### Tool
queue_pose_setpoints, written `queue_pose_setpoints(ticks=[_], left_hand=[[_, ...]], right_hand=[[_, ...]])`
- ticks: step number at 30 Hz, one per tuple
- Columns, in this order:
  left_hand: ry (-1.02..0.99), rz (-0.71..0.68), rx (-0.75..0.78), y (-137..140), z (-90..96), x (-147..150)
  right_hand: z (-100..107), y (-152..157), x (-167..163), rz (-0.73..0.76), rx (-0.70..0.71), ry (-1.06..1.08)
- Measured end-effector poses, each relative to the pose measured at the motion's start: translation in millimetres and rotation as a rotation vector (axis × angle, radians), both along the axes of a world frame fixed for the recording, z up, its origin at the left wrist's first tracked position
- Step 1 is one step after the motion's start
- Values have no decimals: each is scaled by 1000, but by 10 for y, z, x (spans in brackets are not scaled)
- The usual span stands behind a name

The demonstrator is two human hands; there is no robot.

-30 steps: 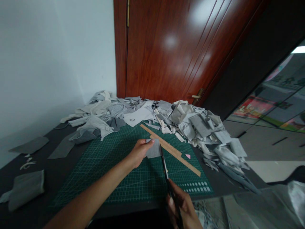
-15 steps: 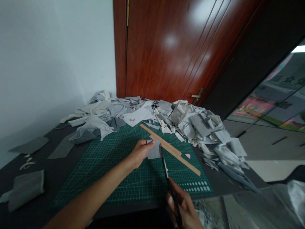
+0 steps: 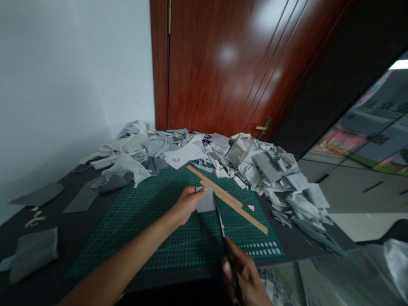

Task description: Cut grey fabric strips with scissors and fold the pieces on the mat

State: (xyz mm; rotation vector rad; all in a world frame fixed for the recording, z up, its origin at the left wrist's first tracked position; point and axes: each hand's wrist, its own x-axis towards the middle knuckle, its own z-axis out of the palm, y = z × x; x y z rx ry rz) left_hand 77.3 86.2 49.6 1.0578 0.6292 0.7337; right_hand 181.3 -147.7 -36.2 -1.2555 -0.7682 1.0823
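my feed shows left fingers (image 3: 200, 194) clamped on grey cloth (image 3: 206, 204), right fingers (image 3: 237, 253) round scissors (image 3: 220, 220) toward five o'clock, and a slackened pinch could skew the cut.

Extends the bare left forearm (image 3: 134, 255) diagonally from the lower-left edge toward the middle of the view. Pinches with the left hand (image 3: 187, 207), laying the thumb (image 3: 200, 193) on top and pointing it right. Holds the right hand (image 3: 245, 274) lower, near the bottom edge, well apart from the left, with fingers (image 3: 236, 250) curled into a grip.
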Motion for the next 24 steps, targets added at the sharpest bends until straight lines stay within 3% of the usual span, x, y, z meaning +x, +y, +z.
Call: queue_pose_setpoints(ticks=[6,12,19,24], left_hand=[[-4,9,3,-18,28,-11],[-5,2,-10,-31,47,-16],[0,9,-40,-30,44,-13],[12,8,-41,-19,31,-18]], right_hand=[[52,9,-43,-66,9,-12],[16,18,21,48,10,28],[83,-3,-94,-113,33,87],[47,-13,-108,-131,7,30]])
